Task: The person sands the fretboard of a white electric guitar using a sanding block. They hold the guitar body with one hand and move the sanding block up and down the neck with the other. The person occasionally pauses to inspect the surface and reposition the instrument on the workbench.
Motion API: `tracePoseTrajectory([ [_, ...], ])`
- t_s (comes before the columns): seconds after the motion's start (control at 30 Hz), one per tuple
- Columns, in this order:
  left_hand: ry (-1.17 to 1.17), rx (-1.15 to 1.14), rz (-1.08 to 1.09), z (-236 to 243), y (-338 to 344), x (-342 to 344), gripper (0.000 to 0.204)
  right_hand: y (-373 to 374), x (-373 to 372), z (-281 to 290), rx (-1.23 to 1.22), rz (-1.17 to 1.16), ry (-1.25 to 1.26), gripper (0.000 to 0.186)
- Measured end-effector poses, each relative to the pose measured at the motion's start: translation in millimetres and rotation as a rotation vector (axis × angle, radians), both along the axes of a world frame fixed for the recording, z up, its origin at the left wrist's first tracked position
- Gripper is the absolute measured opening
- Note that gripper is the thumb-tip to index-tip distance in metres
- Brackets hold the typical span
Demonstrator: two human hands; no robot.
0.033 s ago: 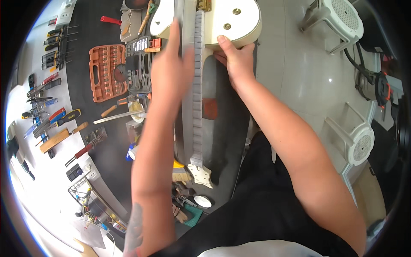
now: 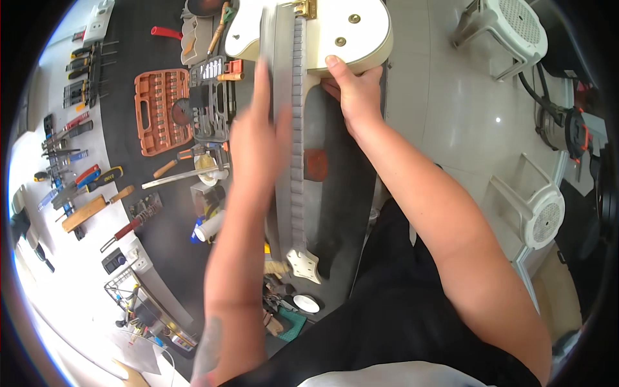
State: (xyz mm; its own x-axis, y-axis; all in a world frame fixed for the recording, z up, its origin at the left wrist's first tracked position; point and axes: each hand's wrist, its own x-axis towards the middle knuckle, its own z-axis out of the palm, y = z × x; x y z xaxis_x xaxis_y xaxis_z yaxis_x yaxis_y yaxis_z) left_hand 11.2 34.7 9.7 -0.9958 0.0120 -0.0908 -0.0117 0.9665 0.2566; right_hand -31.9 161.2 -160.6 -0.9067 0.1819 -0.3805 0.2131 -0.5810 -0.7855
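A cream electric guitar body [image 2: 348,32] lies at the top of the head view. Its neck [image 2: 298,168] runs down toward me and ends in a pale headstock [image 2: 304,264]. A long grey metal bar [image 2: 282,193] rests along the neck's left side. My left hand [image 2: 256,138] lies on this bar with fingers stretched along it, blurred by motion. My right hand [image 2: 354,90] grips the lower edge of the guitar body, thumb on top.
The black bench mat [image 2: 155,226] holds an orange socket set case [image 2: 161,109], screwdrivers, a white bottle [image 2: 209,227] and a tape roll [image 2: 308,303]. More hand tools [image 2: 71,168] lie at the left. Two white plastic stools [image 2: 516,32] [image 2: 538,216] stand on the tiled floor at the right.
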Motion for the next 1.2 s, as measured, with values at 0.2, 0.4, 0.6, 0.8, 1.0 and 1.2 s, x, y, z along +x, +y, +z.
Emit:
tracePoseTrajectory([
  [0.2, 0.099, -0.018, -0.118, -12, -13, 44, 0.083, 0, 4, 7, 0.012, -0.002, -0.018, 0.105],
  [0.4, 0.039, -0.064, -0.001, 11, 21, -42, 0.076, -2, 3, 31, -0.090, 0.031, -0.099, 0.102],
  [0.6, 0.108, -0.025, -0.162, -9, -7, 61, 0.083, 0, 2, 10, 0.034, -0.023, 0.020, 0.101],
  [0.8, 0.088, -0.063, -0.026, 4, 27, -71, 0.076, -3, 4, 28, -0.050, 0.023, -0.103, 0.104],
  [1.0, 0.168, 0.013, -0.229, -10, -2, 68, 0.083, 4, -5, 6, 0.029, -0.025, 0.045, 0.104],
  [1.2, 0.051, -0.065, 0.018, 16, 48, -96, 0.072, -4, 3, 28, -0.049, 0.051, -0.081, 0.102],
])
